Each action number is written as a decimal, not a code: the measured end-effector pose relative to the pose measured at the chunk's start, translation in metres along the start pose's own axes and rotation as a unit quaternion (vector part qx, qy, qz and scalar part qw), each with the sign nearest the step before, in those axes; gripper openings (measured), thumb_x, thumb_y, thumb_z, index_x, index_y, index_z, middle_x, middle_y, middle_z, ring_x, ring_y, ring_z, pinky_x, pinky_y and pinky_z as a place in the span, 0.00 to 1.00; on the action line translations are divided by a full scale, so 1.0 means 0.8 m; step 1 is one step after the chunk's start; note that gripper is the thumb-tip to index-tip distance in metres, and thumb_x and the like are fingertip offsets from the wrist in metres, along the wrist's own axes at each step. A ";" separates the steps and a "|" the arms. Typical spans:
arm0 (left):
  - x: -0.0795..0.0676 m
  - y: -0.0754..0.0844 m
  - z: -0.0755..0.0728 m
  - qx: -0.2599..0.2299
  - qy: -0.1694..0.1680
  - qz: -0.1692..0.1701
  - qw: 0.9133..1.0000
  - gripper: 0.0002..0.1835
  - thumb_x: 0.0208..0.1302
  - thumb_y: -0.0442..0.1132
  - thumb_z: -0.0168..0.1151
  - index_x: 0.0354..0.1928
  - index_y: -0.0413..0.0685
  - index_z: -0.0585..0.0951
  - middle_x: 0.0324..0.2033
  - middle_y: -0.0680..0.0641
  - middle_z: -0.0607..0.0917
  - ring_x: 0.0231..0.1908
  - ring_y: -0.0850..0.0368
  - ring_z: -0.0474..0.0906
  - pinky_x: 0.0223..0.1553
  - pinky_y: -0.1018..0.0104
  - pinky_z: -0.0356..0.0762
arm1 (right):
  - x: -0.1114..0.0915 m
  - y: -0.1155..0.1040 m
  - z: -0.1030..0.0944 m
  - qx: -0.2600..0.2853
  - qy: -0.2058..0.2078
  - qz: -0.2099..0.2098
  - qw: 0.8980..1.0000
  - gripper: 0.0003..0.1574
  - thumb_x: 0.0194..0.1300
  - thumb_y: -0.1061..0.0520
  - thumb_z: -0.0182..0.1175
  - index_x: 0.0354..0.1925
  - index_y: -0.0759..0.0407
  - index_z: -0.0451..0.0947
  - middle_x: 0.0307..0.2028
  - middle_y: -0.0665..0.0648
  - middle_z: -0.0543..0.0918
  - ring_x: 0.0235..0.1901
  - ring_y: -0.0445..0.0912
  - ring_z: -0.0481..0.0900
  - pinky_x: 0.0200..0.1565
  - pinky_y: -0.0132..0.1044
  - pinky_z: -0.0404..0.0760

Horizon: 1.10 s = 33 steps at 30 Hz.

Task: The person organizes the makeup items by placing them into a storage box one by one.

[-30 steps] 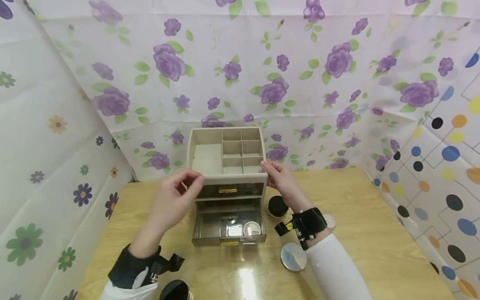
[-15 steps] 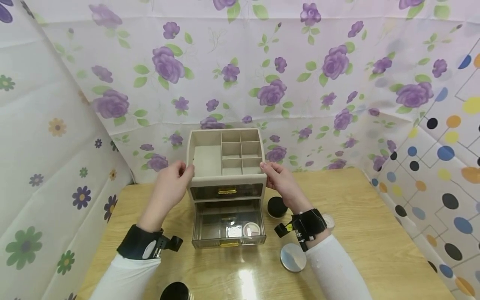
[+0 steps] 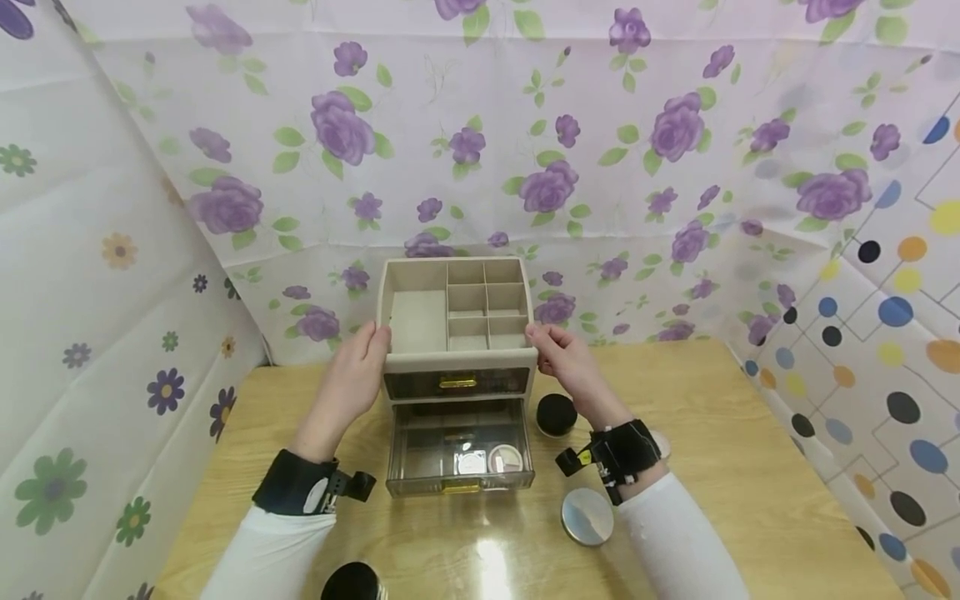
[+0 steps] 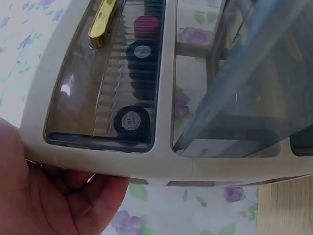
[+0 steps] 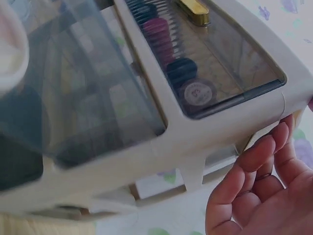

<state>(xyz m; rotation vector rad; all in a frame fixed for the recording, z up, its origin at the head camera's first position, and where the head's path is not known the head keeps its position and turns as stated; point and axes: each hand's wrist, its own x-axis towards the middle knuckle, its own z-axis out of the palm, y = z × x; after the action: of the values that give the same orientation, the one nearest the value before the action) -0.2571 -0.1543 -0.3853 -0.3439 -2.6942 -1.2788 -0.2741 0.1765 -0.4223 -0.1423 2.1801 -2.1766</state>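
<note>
A cream cosmetic organizer (image 3: 461, 359) stands against the wall, its open top divided into a large bay and several small cells. My left hand (image 3: 351, 379) grips its left front corner, thumb up at the rim and fingers along the side. At the right front corner, my right hand (image 3: 576, 375) pinches the edge in the same way. The upper drawer (image 4: 73, 98) is closed; through its clear front show dark round-ended items and a pink one (image 4: 146, 25). Below it, the clear lower drawer (image 3: 420, 485) is pulled out, holding a round compact (image 3: 506, 457) and a small white item (image 3: 470, 462).
A black-lidded jar (image 3: 557, 415) stands right of the drawer, with a round silvery disc (image 3: 587, 517) nearer. Another black-lidded jar (image 3: 351, 582) is at the front edge of view. A pale round item (image 3: 661, 443) is partly hidden behind the right wrist. Floral cloth (image 3: 450, 167) covers the wall.
My left hand has moved from in front of the organizer back to its left front corner and taken hold there. The right hand stays at its corner.
</note>
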 end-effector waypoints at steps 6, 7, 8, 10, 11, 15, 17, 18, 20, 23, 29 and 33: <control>0.006 0.007 0.000 0.017 -0.021 0.002 1.000 0.23 0.89 0.52 0.31 0.38 0.44 0.66 0.28 0.44 0.66 0.27 0.48 0.64 0.32 0.55 0.65 | 0.002 -0.006 -0.026 -0.097 -0.045 -0.017 0.994 0.25 0.85 0.41 0.53 0.45 0.62 0.78 0.32 0.51 0.77 0.36 0.47 0.76 0.42 0.35 0.75; 0.006 0.008 0.001 0.019 -0.025 0.001 1.000 0.23 0.89 0.52 0.31 0.39 0.45 0.66 0.28 0.44 0.66 0.27 0.48 0.64 0.32 0.55 0.66 | 0.002 -0.006 -0.034 -0.114 -0.054 -0.012 0.992 0.28 0.86 0.40 0.50 0.49 0.64 0.78 0.35 0.53 0.80 0.38 0.49 0.78 0.44 0.36 0.77; 0.007 0.008 0.002 0.022 -0.029 0.000 0.999 0.23 0.89 0.52 0.31 0.39 0.45 0.67 0.28 0.44 0.66 0.28 0.48 0.64 0.33 0.55 0.66 | 0.000 -0.006 -0.043 -0.134 -0.063 -0.007 0.989 0.31 0.87 0.39 0.47 0.53 0.66 0.79 0.37 0.55 0.82 0.42 0.51 0.81 0.46 0.39 0.79; 0.007 0.009 0.003 0.024 -0.034 -0.002 0.999 0.23 0.89 0.53 0.31 0.40 0.44 0.67 0.29 0.44 0.67 0.29 0.47 0.65 0.34 0.54 0.67 | -0.003 -0.003 -0.063 -0.179 -0.079 0.008 0.981 0.34 0.88 0.37 0.45 0.58 0.65 0.79 0.42 0.58 0.84 0.48 0.55 0.83 0.51 0.44 0.81; 0.007 0.009 0.004 0.024 -0.035 -0.002 0.999 0.23 0.89 0.53 0.31 0.41 0.44 0.68 0.30 0.43 0.68 0.30 0.47 0.66 0.35 0.54 0.68 | -0.006 -0.001 -0.072 -0.201 -0.087 0.016 0.976 0.35 0.87 0.36 0.44 0.59 0.65 0.79 0.44 0.58 0.85 0.50 0.57 0.83 0.53 0.46 0.81; 0.004 0.007 0.004 0.015 -0.040 -0.005 0.999 0.24 0.89 0.54 0.30 0.42 0.44 0.69 0.31 0.43 0.69 0.32 0.46 0.68 0.36 0.53 0.70 | -0.028 0.007 -0.108 -0.288 -0.122 0.041 0.949 0.33 0.86 0.35 0.48 0.64 0.60 0.80 0.52 0.59 0.87 0.57 0.57 0.83 0.57 0.55 0.80; 0.001 0.006 0.002 0.005 -0.044 -0.008 0.999 0.24 0.89 0.54 0.29 0.42 0.44 0.68 0.31 0.42 0.68 0.31 0.46 0.67 0.36 0.54 0.70 | -0.043 0.010 -0.121 -0.326 -0.134 0.048 0.935 0.33 0.85 0.35 0.50 0.66 0.57 0.79 0.54 0.57 0.87 0.58 0.55 0.83 0.59 0.57 0.80; 0.000 0.005 0.001 0.000 -0.046 -0.010 0.999 0.24 0.89 0.55 0.29 0.42 0.44 0.67 0.31 0.43 0.68 0.30 0.46 0.66 0.35 0.54 0.70 | -0.051 0.012 -0.127 -0.339 -0.140 0.046 0.929 0.32 0.85 0.35 0.51 0.67 0.57 0.79 0.55 0.56 0.87 0.59 0.55 0.83 0.60 0.58 0.79; -0.001 0.005 -0.002 -0.006 -0.048 -0.012 0.999 0.25 0.89 0.56 0.29 0.42 0.44 0.66 0.30 0.43 0.67 0.29 0.47 0.65 0.34 0.54 0.69 | -0.067 0.017 -0.138 -0.364 -0.140 0.047 0.920 0.31 0.84 0.35 0.52 0.67 0.54 0.79 0.55 0.55 0.87 0.59 0.54 0.83 0.61 0.59 0.79; -0.001 0.004 -0.006 -0.007 -0.050 -0.011 0.999 0.26 0.89 0.56 0.28 0.41 0.44 0.66 0.30 0.43 0.67 0.28 0.47 0.64 0.32 0.54 0.68 | -0.086 0.025 -0.155 -0.386 -0.126 0.043 0.913 0.29 0.83 0.36 0.55 0.65 0.54 0.80 0.57 0.55 0.86 0.61 0.57 0.82 0.62 0.61 0.77; 0.002 0.001 -0.007 0.006 -0.041 0.002 0.999 0.24 0.89 0.54 0.29 0.41 0.43 0.66 0.31 0.42 0.66 0.32 0.45 0.66 0.37 0.53 0.68 | -0.121 0.044 -0.191 -0.404 -0.086 0.055 0.909 0.29 0.83 0.40 0.58 0.64 0.59 0.81 0.58 0.60 0.85 0.59 0.60 0.83 0.59 0.61 0.79; 0.001 0.000 -0.002 -0.006 -0.037 0.005 0.999 0.24 0.89 0.55 0.29 0.39 0.44 0.65 0.30 0.42 0.66 0.30 0.46 0.64 0.34 0.54 0.67 | -0.156 0.052 -0.206 -0.408 -0.066 0.082 0.907 0.30 0.81 0.41 0.61 0.65 0.62 0.81 0.57 0.62 0.86 0.54 0.57 0.85 0.55 0.59 0.82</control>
<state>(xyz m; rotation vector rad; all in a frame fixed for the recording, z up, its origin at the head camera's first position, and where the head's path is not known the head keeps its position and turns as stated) -0.2582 -0.1553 -0.3845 -0.4134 -2.7437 -1.3064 -0.1687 0.3537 -0.4660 -0.1242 2.7316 -1.0142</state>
